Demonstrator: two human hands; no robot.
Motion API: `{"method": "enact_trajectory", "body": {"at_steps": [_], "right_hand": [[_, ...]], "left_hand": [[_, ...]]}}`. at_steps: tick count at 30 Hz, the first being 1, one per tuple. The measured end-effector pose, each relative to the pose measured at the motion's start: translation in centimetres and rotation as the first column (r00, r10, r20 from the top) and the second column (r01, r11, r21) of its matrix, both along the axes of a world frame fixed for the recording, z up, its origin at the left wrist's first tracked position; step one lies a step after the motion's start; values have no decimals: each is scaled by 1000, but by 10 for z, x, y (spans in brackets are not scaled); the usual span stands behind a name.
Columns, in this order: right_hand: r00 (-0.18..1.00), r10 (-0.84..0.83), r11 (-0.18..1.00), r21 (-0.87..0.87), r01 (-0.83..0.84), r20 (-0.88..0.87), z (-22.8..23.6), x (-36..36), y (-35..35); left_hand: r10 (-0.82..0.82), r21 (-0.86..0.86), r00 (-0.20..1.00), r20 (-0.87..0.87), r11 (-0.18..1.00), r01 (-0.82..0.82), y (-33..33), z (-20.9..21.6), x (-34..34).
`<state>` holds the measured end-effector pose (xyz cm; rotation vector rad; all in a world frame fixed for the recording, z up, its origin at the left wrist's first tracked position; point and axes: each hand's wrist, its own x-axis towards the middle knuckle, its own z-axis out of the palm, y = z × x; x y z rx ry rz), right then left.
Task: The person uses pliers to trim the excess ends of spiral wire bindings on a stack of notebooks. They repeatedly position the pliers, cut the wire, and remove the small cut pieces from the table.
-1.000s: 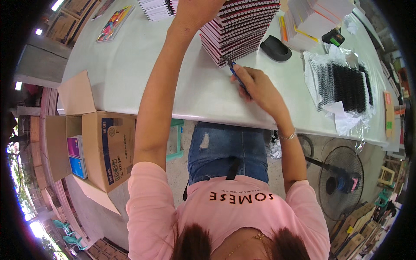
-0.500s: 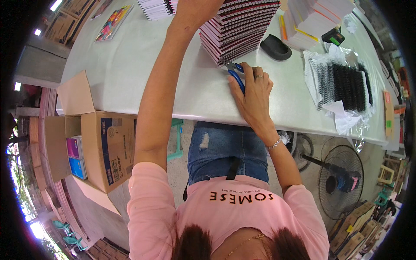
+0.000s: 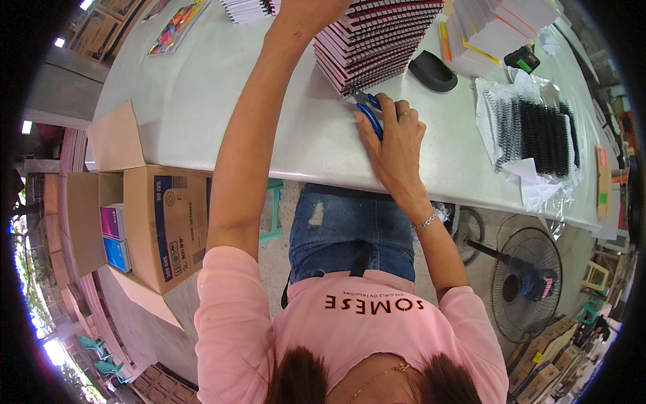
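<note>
A tall stack of spiral-bound notebooks (image 3: 380, 47) stands on the table, with dark coil bindings and red edges. My right hand (image 3: 397, 138) is closed on blue-handled wire cutters (image 3: 369, 111). The cutters' metal jaws touch the near bottom corner of the stack, at the coil ends. My left arm reaches up over the table, and my left hand (image 3: 313, 12) is at the top left of the stack. Its fingers run out of the picture, so their grip is hidden.
On the white table (image 3: 316, 141) are a black oval object (image 3: 433, 71), stacked paper (image 3: 494, 34), a black-and-green tape measure (image 3: 522, 59), black plastic coils (image 3: 538, 131) in wrapping and a colourful booklet (image 3: 176, 28). An open carton (image 3: 165, 225) and a fan (image 3: 526, 286) stand below the edge.
The view has shifted slightly. My right hand and the cutters remain at the stack's bottom corner, and the cutters' handles look a little closer together. My left hand stays at the stack.
</note>
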<state>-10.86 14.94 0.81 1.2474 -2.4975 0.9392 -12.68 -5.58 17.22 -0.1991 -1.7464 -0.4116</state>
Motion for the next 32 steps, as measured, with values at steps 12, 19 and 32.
{"method": "enact_trajectory", "body": {"at_steps": [12, 19, 32], "right_hand": [[750, 50, 961, 173, -216, 660, 53, -33, -3], [994, -75, 992, 100, 82, -79, 6, 6, -1], [994, -65, 998, 14, 66, -87, -6, 7, -5]], "left_hand": [[-46, -4, 999, -14, 999, 46, -4, -1, -2], [-20, -20, 999, -25, 1000, 19, -5, -1, -2], [-23, 24, 1000, 5, 999, 23, 0, 0, 2]]}}
